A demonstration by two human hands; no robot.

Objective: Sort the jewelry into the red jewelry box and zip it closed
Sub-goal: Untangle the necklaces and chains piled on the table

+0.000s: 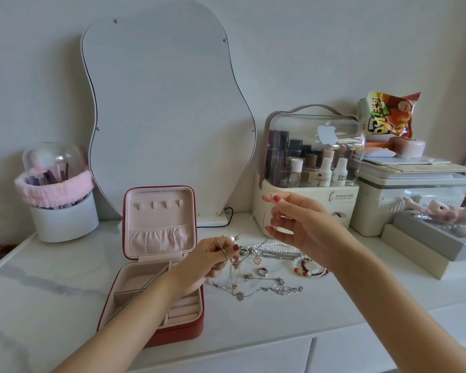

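Red jewelry box (182,335) sat nearest, lid up, pink compartments showing nothing inside yet. L hand (216,258) hovered over its back right corner, fingers pinching a thin gold chain (222,248) w/ other strands dangling below. R hand (299,229) was raised higher, thumb & fingertips pinching a fine chain (264,242) that ran down into the pile. Just right of box on the white tabletop (334,305): silver chain (276,288), ring (262,272), beaded bracelet (308,267), pearl strand (277,245), all heaped & overlapping. Behind: wavy mirror (167,109), cosmetics organizer (310,168). Risk, prob: chains looked tangled, so pulling hard could knot them tighter, snap a link, or drag ring & loose bits off the edge.
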